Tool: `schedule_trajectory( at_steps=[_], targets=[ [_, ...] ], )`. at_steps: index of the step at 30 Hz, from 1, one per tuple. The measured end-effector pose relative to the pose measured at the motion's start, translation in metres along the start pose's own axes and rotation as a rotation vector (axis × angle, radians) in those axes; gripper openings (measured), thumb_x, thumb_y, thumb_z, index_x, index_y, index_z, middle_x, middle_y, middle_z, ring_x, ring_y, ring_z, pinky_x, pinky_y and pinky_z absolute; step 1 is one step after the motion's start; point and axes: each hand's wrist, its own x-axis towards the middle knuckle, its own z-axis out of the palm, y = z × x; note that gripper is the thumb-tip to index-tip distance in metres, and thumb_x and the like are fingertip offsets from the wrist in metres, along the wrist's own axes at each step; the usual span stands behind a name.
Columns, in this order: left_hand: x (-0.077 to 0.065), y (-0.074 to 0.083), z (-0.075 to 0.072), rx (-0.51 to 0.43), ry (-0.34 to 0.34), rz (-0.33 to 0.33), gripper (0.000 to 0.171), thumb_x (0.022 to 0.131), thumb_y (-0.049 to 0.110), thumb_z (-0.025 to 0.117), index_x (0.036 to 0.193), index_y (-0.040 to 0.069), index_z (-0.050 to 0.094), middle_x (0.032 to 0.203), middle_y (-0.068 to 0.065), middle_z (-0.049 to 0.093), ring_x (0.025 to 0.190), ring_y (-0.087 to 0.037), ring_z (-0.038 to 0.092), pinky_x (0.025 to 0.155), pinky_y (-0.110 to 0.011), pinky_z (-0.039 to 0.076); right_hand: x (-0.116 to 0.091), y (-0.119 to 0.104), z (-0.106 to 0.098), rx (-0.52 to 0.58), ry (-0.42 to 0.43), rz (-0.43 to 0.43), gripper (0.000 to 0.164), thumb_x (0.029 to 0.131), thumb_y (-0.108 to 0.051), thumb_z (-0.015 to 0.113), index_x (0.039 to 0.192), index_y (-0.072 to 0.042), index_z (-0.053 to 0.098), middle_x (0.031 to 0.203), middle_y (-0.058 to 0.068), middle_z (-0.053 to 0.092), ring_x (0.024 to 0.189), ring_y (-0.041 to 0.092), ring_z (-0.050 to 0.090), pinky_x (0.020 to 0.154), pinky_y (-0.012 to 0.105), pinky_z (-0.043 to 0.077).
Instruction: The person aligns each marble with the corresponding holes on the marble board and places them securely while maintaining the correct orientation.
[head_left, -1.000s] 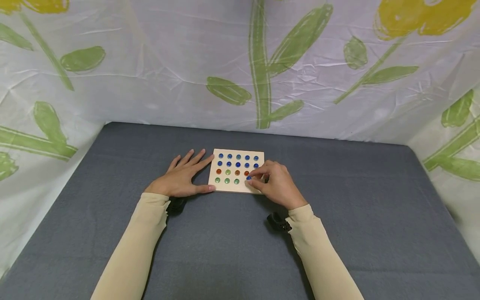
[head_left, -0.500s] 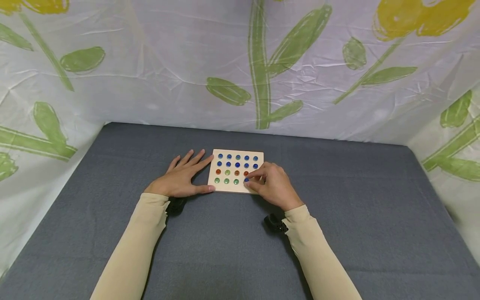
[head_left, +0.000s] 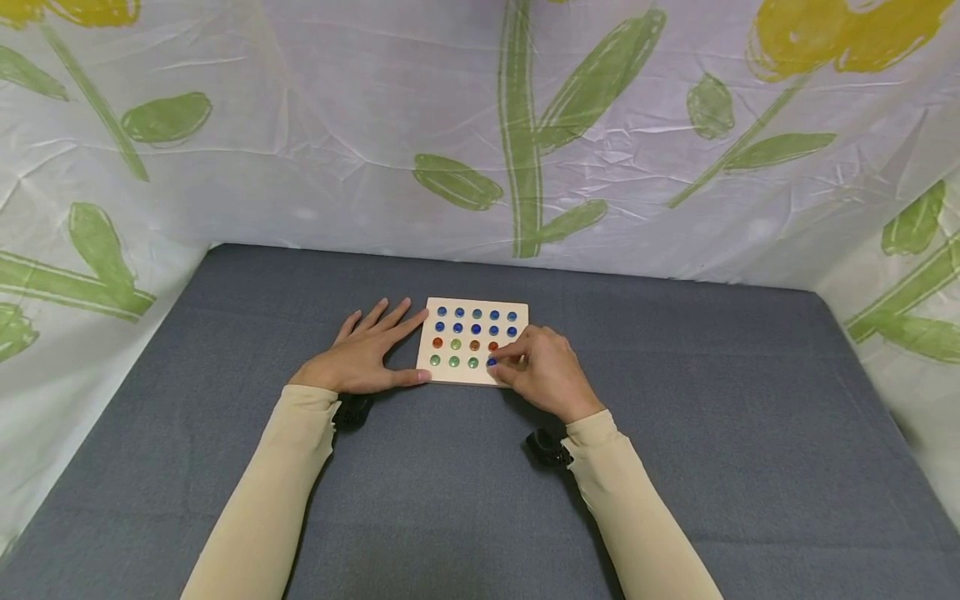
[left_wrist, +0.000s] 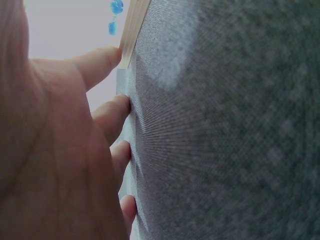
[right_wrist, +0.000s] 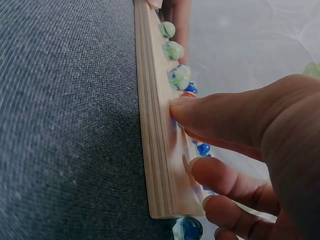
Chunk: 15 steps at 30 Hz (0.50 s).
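A pale wooden board (head_left: 459, 377) lies on the grey cloth, with rows of blue, green and orange-red glass marbles standing in it. My left hand (head_left: 363, 354) is spread flat at its left side, thumb and index finger against the board's edge. My right hand (head_left: 551, 371) pinches a blue marble (head_left: 491, 362) between thumb and index finger. That marble is low at the board's surface in the front row, right of a green marble (head_left: 473, 362). In the right wrist view the thumb (right_wrist: 187, 111) touches the board and mostly hides the marble. The board's front right corner is hidden in the head view.
A loose clear-and-blue marble (right_wrist: 190, 228) sits just past the board's right end, hidden by the hand in the head view. Grey cloth (head_left: 420, 500) covers the table. A white curtain (head_left: 337, 167) with painted flowers hangs behind and at both sides.
My right hand has moved a little left and down with the blue marble, bringing it into line with the green marbles of the front row. The left hand stays in place.
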Motion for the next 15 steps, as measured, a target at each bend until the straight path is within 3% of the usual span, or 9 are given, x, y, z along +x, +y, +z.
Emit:
schedule_trajectory(
  at_steps=[15],
  targets=[
    [0.0010,-0.0007,0.0005,-0.003,-0.007,-0.010,0.102,0.087,0.067,0.066,0.165,0.021,0.019,0.169,-0.013,0.010,0.155,-0.039,-0.001,0.119,-0.063,-0.004,0.0006,-0.0004,-0.0021,-0.003,-0.013,0.016,0.019,0.084,-0.020,0.085,0.102,-0.014,0.084,0.080,-0.003,0.063,0.073,0.015,0.053,0.066,0.034,0.045]
  ],
)
